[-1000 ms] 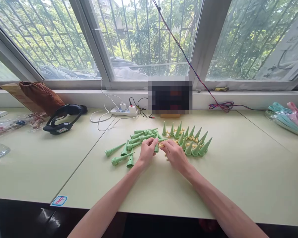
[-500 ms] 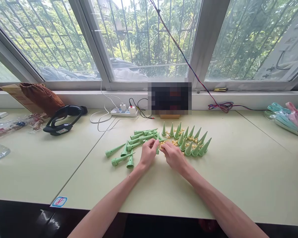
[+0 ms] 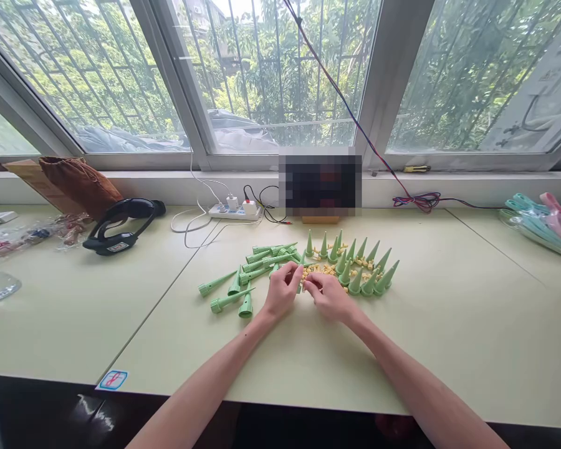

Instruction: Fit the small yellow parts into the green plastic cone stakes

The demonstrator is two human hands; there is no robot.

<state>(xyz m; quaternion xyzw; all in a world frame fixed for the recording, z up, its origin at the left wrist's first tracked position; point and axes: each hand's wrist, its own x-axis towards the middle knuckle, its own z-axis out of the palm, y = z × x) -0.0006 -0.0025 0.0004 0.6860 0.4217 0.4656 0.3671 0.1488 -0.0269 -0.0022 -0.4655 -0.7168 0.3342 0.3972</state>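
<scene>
My left hand (image 3: 283,289) is closed around a green plastic watering spike (image 3: 302,259), held point up; the fingers cover much of it. Close beside its lower end, my right hand (image 3: 326,294) pinches a small pale yellow piece, mostly hidden by the fingertips. Just beyond the hands lies a loose pile of small yellow plastic pieces (image 3: 326,269). Several green spikes (image 3: 257,265) lie heaped to the left, a few of them nearer to me. To the right, several more spikes (image 3: 354,284) stand upright on their wide ends, around some of the yellow pieces.
Behind the spikes stand a white power strip (image 3: 236,212) with cables and a blurred dark object (image 3: 322,184). Black headphones (image 3: 119,227) and a brown pouch (image 3: 77,184) are at the left. Bagged pastel items (image 3: 540,218) lie at the far right. The table's front edge runs below my forearms.
My right hand has shifted slightly down and right, away from the yellow pile, fingertips now low beside the held spike. My left hand still grips the spike, moved slightly right.
</scene>
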